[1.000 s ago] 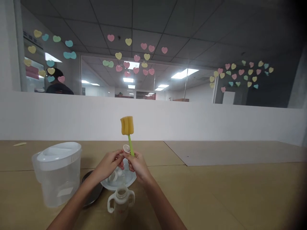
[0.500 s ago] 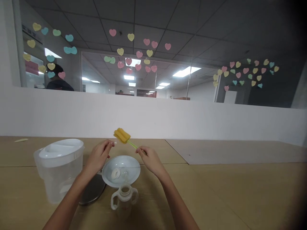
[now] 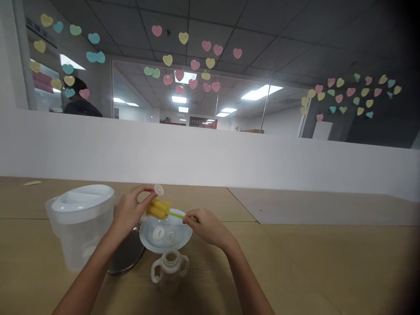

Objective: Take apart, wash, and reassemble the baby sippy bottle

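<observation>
Pinched between the thumb and fingers of my left hand [image 3: 131,207] is a small clear round disc [image 3: 159,190]. My right hand [image 3: 206,225] grips the green handle of a yellow sponge brush [image 3: 158,209]. The sponge head lies beside my left fingers, just below the disc. Under the brush is a white bowl [image 3: 182,241] holding a white ring [image 3: 159,233] and a small clear piece [image 3: 171,236]. In front of the bowl stands an open bottle with two handles [image 3: 169,273].
A lidded clear plastic container [image 3: 78,236] stands at the left. Beside it a dark round plate [image 3: 126,256] lies partly behind my left forearm. A white wall [image 3: 210,157] with a window runs along the back; a person [image 3: 78,98] shows through the glass.
The brush head has come down and left, toward my left hand. My left hand has raised the disc, which now faces the camera more. The view has shifted slightly.
</observation>
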`<move>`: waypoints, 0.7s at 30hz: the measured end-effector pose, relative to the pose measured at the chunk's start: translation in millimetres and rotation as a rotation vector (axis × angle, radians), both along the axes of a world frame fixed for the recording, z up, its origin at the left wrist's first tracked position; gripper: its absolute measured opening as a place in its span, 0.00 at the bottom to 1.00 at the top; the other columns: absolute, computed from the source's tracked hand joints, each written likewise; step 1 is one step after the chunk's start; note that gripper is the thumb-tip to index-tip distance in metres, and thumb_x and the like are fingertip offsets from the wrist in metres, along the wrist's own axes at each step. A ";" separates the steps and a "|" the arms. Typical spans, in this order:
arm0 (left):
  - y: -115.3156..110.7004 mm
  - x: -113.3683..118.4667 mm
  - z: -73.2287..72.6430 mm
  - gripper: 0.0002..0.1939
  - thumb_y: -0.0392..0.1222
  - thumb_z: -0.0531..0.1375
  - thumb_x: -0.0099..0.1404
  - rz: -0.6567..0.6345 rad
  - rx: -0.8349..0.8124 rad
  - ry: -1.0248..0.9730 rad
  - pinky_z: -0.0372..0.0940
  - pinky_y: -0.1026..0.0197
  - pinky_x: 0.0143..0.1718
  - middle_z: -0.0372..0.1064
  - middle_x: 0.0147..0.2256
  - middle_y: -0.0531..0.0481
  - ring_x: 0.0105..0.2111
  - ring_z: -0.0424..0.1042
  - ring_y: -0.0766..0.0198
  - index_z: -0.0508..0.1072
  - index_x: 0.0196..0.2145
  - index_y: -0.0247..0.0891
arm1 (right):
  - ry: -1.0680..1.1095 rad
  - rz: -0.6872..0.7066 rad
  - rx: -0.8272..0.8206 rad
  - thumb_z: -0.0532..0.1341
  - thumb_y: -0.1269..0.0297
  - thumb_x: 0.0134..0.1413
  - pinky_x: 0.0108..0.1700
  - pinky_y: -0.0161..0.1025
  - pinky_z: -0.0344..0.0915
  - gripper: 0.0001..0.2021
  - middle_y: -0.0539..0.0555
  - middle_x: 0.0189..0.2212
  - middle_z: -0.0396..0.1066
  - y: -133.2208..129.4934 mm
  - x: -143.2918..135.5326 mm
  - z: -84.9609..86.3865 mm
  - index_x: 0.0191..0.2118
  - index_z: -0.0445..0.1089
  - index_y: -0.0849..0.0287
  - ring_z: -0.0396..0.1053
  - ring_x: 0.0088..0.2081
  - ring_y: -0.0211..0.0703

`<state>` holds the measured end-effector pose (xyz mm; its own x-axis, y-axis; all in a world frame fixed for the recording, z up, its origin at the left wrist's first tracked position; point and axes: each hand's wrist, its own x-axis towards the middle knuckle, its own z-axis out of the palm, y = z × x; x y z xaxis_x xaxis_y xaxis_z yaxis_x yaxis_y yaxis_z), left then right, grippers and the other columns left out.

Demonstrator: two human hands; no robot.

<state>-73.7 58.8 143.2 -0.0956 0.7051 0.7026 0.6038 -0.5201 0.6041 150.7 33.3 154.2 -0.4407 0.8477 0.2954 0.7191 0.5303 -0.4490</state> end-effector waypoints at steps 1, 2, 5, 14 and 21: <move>0.3 0.8 -0.5 0.15 0.53 0.57 0.55 0.016 0.000 -0.018 0.62 0.59 0.43 0.74 0.38 0.50 0.40 0.71 0.57 0.74 0.34 0.40 | -0.013 0.032 -0.020 0.53 0.66 0.55 0.27 0.32 0.49 0.12 0.52 0.26 0.71 -1.8 -0.6 0.7 0.29 0.73 0.62 0.61 0.26 0.35; 0.4 1.7 -0.9 0.15 0.53 0.58 0.54 0.021 -0.011 -0.034 0.63 0.59 0.43 0.74 0.37 0.50 0.40 0.71 0.57 0.74 0.33 0.40 | -0.008 0.047 -0.025 0.53 0.65 0.55 0.27 0.32 0.50 0.13 0.52 0.26 0.71 -3.4 -1.1 1.6 0.30 0.73 0.62 0.61 0.26 0.35; -2.2 3.8 0.0 0.15 0.52 0.60 0.52 0.019 -0.054 -0.049 0.64 0.60 0.41 0.74 0.36 0.50 0.39 0.72 0.57 0.74 0.31 0.39 | 0.052 0.051 -0.013 0.51 0.64 0.56 0.28 0.32 0.51 0.14 0.51 0.26 0.71 -5.6 0.4 4.1 0.31 0.74 0.62 0.61 0.27 0.36; 4.1 -31.1 0.7 0.10 0.46 0.60 0.51 0.119 -0.168 0.159 0.61 0.65 0.28 0.70 0.26 0.53 0.27 0.72 0.63 0.63 0.25 0.39 | 0.128 -0.164 0.095 0.50 0.62 0.55 0.29 0.34 0.53 0.16 0.53 0.25 0.70 3.4 21.3 8.1 0.32 0.73 0.62 0.62 0.27 0.39; 45.0 -49.2 -53.3 0.07 0.29 0.59 0.35 0.258 -0.637 0.645 0.63 0.59 0.28 0.68 0.19 0.48 0.27 0.71 0.54 0.64 0.15 0.37 | 0.118 -0.134 0.047 0.50 0.62 0.55 0.30 0.34 0.54 0.16 0.53 0.26 0.71 4.2 23.4 8.1 0.32 0.74 0.62 0.63 0.28 0.39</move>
